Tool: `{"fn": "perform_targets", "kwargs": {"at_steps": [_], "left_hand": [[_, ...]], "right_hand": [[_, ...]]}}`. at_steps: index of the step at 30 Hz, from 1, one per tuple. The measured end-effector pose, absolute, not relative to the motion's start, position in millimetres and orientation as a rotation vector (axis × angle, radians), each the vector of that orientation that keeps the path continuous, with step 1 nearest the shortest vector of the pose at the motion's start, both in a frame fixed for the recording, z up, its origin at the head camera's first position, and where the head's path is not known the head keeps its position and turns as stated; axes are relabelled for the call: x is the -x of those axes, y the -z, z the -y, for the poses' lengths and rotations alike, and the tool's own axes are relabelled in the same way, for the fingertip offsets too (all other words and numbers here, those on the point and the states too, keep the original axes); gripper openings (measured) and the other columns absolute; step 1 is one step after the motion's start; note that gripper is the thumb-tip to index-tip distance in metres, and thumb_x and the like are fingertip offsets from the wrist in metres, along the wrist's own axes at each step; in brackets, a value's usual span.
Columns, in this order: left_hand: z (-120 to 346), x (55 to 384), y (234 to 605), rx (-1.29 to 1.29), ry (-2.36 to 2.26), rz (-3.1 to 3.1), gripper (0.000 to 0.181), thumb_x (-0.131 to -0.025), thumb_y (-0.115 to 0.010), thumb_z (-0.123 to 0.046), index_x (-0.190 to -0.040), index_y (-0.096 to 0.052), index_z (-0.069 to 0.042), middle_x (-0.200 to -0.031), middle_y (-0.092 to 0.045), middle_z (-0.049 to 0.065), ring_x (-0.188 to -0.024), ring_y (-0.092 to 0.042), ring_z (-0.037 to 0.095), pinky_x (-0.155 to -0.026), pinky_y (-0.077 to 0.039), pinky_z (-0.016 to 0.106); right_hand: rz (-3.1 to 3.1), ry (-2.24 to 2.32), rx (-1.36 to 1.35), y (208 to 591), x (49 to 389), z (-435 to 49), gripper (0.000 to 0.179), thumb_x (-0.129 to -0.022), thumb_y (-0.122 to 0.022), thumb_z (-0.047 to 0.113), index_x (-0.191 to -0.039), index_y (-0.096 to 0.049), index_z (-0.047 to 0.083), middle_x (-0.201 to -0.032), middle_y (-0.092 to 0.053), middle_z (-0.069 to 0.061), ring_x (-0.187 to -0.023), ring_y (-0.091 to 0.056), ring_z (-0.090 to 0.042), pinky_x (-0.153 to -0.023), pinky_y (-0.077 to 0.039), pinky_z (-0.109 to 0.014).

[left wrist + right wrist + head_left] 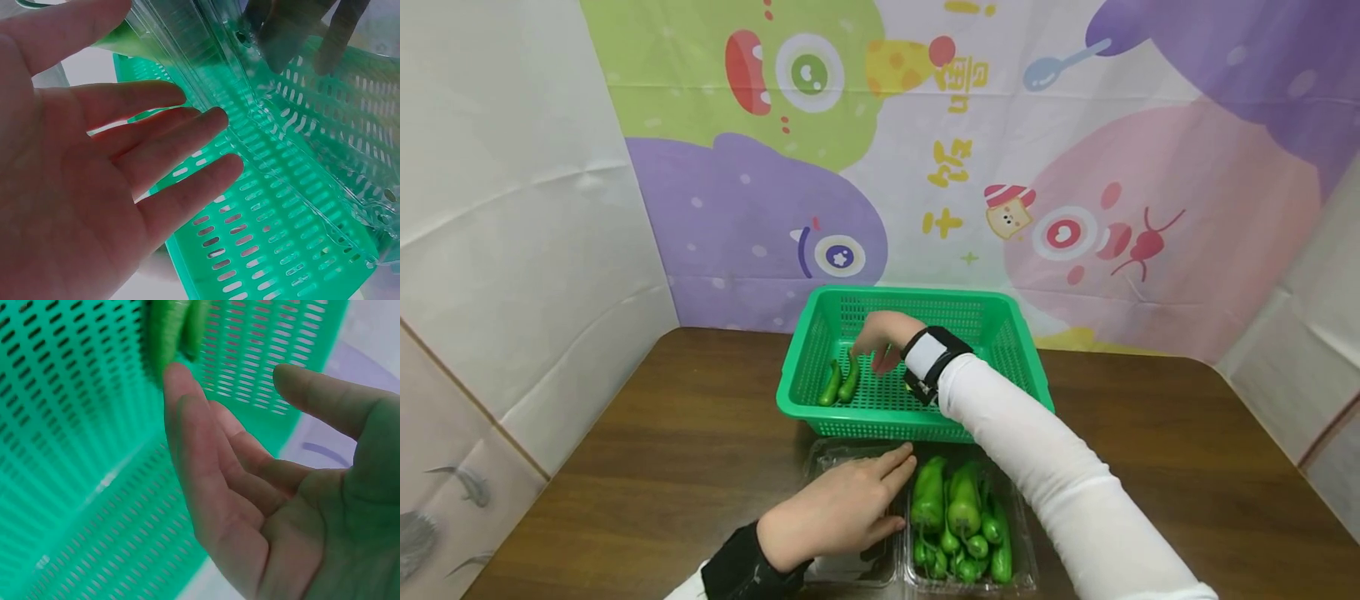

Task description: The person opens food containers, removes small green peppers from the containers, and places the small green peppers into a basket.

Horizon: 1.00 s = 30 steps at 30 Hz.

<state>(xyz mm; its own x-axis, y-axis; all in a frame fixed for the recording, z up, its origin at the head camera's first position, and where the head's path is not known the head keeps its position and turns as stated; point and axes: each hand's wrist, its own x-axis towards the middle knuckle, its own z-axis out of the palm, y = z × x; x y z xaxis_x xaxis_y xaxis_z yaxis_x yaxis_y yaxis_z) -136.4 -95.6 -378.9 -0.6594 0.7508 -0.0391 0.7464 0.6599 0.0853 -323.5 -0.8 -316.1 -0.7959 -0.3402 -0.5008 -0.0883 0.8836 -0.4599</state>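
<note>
My right hand [880,335] reaches down into a green plastic basket [917,428]. Two slim green chili peppers lie at the basket's left side, the outer chili pepper [831,386] beside the inner chili pepper [849,380]. In the right wrist view, one fingertip meets or nearly meets the end of a chili pepper [166,331], with the thumb well apart and nothing gripped. My left hand [842,505], fingers extended, is over the left half of a clear plastic clamshell box [850,570]. Its palm and spread fingers hold nothing in the left wrist view.
The box's right half holds several green peppers, including a large green pepper [964,500] and smaller ones. Box and basket stand on a brown wooden table [700,433]. A cartoon-printed cloth [940,192] hangs behind the basket, and pale sheets [535,217] flank the table.
</note>
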Motion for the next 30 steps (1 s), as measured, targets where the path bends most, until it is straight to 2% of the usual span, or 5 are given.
{"fn": "perform_targets", "kwargs": {"at_steps": [9,14,19,22,30], "left_hand": [[97.8,138.6,379.1,-1.26,-0.123,-2.779,0.066,-0.093,-0.058,-0.041,-0.145,-0.039,-0.005,-0.15,-0.036,0.014,-0.125,-0.053,0.02,-0.095,-0.05,0.03],[96.9,138.3,379.5,-1.273,-0.135,-2.781,0.066,-0.093,-0.058,-0.041,-0.144,-0.039,-0.004,-0.15,-0.037,0.015,-0.124,-0.053,0.021,-0.094,-0.05,0.031],[96.1,137.7,379.5,-1.266,-0.149,-2.774,0.065,-0.093,-0.058,-0.04,-0.145,-0.039,-0.005,-0.15,-0.036,0.015,-0.123,-0.054,0.02,-0.093,-0.051,0.03],[95.6,137.5,378.9,-1.257,-0.153,-2.766,0.065,-0.094,-0.058,-0.04,-0.145,-0.039,-0.005,-0.151,-0.035,0.014,-0.122,-0.055,0.02,-0.092,-0.051,0.029],[95.2,137.2,378.4,-1.265,-0.148,-2.772,0.066,-0.094,-0.058,-0.04,-0.145,-0.039,-0.004,-0.151,-0.036,0.015,-0.121,-0.056,0.02,-0.091,-0.052,0.029]], "right_hand": [[-2.606,0.463,0.334,290.3,310.4,-9.3,0.04,-0.094,-0.059,0.033,-0.12,-0.055,0.002,-0.081,-0.068,-0.01,-0.066,-0.068,-0.018,-0.055,-0.054,-0.024],[-2.668,0.317,0.436,280.6,292.9,-20.4,0.036,-0.095,-0.057,0.037,-0.076,-0.065,0.007,-0.056,-0.057,-0.002,-0.046,-0.05,-0.012,-0.052,-0.045,-0.024],[-2.732,0.341,0.527,276.3,266.1,-37.8,0.051,-0.093,-0.06,0.037,-0.048,-0.048,0.017,-0.045,-0.046,0.001,-0.044,-0.044,-0.012,-0.048,-0.035,-0.026],[-2.785,0.37,0.562,275.9,248.6,-47.1,0.05,-0.092,-0.063,0.036,-0.049,-0.044,0.019,-0.045,-0.041,0.003,-0.044,-0.041,-0.011,-0.046,-0.03,-0.025],[-2.884,0.392,0.619,276.6,206.6,-72.2,0.018,-0.088,-0.068,0.035,-0.087,-0.067,0.017,-0.065,-0.06,0.003,-0.053,-0.055,-0.014,-0.05,-0.043,-0.026]]}}
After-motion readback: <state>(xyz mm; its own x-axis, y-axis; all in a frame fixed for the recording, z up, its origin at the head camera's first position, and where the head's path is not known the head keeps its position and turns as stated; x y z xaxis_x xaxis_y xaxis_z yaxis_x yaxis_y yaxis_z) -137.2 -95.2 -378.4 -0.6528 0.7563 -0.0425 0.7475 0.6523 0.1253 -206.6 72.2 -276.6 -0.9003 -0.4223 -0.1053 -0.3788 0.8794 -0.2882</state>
